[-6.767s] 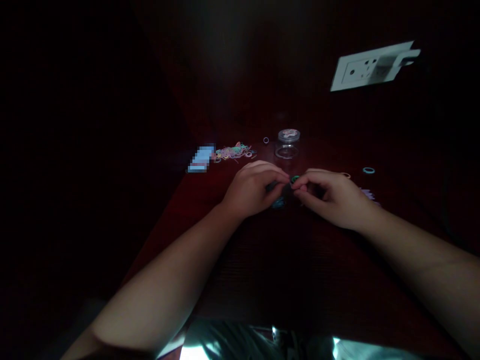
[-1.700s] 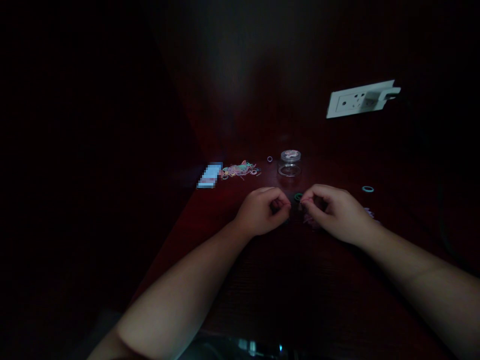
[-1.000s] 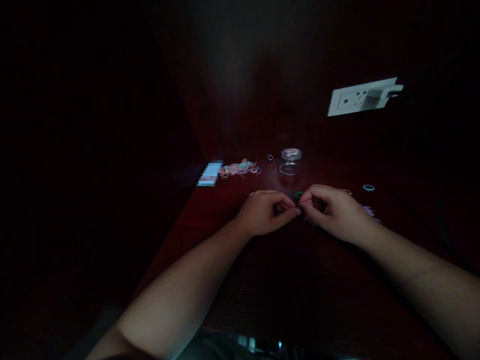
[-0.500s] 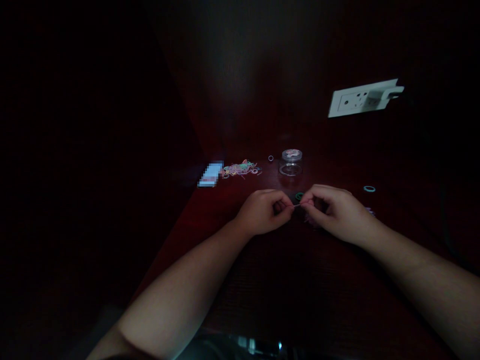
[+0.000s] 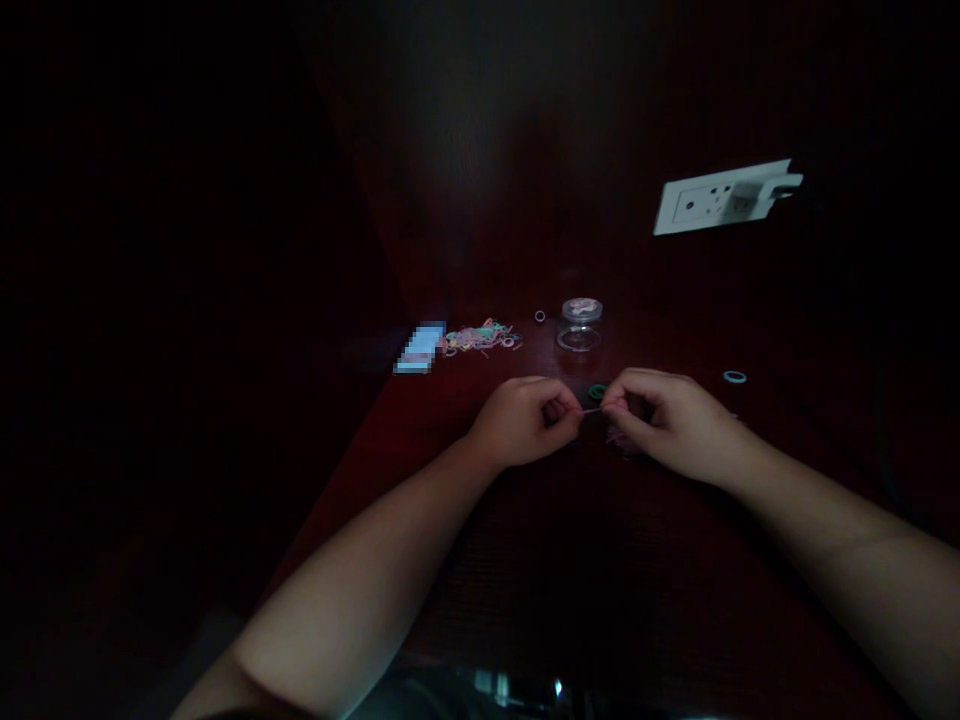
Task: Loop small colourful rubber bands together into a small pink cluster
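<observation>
Between my two hands stretches a thin pink rubber band (image 5: pixel 592 410). My left hand (image 5: pixel 531 422) pinches one end of it between thumb and forefinger. The other end is pinched in my right hand (image 5: pixel 660 418), which is closed the same way. Just behind the gap lies a green band (image 5: pixel 597 392) on the dark red table (image 5: pixel 525 540). Under my right hand sits a small heap of pinkish-purple bands (image 5: pixel 622 438), partly covered by the fingers and palm.
A clear lidded jar (image 5: pixel 580 325) stands behind my hands. Left of it are a small pale ring (image 5: pixel 540 316), a pile of coloured bands (image 5: pixel 480 338) and a pixelated phone-like screen (image 5: pixel 420 348). At the right lies a teal ring (image 5: pixel 735 377); a socket with a plug (image 5: pixel 724 197) is on the wall.
My hands have drawn slightly apart, so a little more of the pink band shows between them. Both hands keep their pinch.
</observation>
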`<action>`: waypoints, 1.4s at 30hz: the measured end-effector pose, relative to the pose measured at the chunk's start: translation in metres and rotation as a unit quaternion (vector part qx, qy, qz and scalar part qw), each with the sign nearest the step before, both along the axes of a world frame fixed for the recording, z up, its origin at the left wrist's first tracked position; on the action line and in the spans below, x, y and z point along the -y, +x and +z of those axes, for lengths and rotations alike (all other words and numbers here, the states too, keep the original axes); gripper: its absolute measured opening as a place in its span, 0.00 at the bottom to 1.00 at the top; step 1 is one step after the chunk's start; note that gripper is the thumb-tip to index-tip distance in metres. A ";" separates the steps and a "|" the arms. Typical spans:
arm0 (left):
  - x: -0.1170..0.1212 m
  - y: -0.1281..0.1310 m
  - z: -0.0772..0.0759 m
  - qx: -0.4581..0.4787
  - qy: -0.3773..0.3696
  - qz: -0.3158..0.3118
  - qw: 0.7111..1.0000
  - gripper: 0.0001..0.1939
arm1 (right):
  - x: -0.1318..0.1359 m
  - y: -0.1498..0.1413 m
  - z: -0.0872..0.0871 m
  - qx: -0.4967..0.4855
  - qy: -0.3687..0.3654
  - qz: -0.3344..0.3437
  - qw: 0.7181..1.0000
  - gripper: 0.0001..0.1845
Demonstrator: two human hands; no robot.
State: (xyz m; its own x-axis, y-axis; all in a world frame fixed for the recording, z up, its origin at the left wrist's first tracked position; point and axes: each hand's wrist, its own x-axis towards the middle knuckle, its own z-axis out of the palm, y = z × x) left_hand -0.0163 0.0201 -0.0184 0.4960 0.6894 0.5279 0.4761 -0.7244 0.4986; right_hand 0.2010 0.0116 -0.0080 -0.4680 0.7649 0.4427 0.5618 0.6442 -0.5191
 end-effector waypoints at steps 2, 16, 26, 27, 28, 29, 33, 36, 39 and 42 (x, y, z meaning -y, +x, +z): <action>0.000 -0.001 0.000 -0.002 0.001 -0.001 1.000 0.03 | 0.000 0.001 0.002 0.006 0.004 -0.002 1.000 0.08; -0.015 -0.016 -0.006 0.019 0.023 0.061 0.998 0.05 | -0.019 0.035 0.006 0.126 -0.091 -0.064 0.986 0.04; -0.036 -0.036 -0.009 0.062 0.004 0.146 0.987 0.05 | -0.015 0.030 0.005 0.156 -0.105 -0.051 0.981 0.04; -0.038 -0.038 -0.010 0.066 0.002 0.153 0.986 0.05 | -0.015 0.030 0.004 0.155 -0.105 -0.048 0.981 0.04; -0.039 -0.039 -0.010 0.068 -0.001 0.158 0.985 0.05 | -0.015 0.030 0.004 0.153 -0.106 -0.047 0.981 0.04; -0.039 -0.039 -0.011 0.070 -0.003 0.161 0.985 0.05 | -0.015 0.030 0.004 0.152 -0.107 -0.046 0.981 0.04; -0.040 -0.039 -0.012 0.068 -0.001 0.159 0.985 0.05 | -0.013 0.029 0.004 0.154 -0.109 -0.041 0.981 0.04; -0.040 -0.038 -0.011 0.071 -0.001 0.157 0.985 0.04 | -0.012 0.028 0.004 0.153 -0.098 -0.039 0.983 0.04; -0.039 -0.037 -0.010 0.080 -0.007 0.153 0.985 0.04 | -0.012 0.028 0.004 0.157 -0.101 -0.042 0.982 0.04; -0.038 -0.037 -0.008 0.080 -0.009 0.150 0.985 0.04 | -0.011 0.027 0.005 0.165 -0.111 -0.041 0.979 0.04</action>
State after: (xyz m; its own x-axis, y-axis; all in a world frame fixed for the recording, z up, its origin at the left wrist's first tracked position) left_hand -0.0534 0.0582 -0.0269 0.1793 0.8028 0.5687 0.5818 -0.5527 0.5967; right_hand 0.2280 0.0228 -0.0033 -0.4909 0.8660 0.0952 0.7676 0.4816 -0.4228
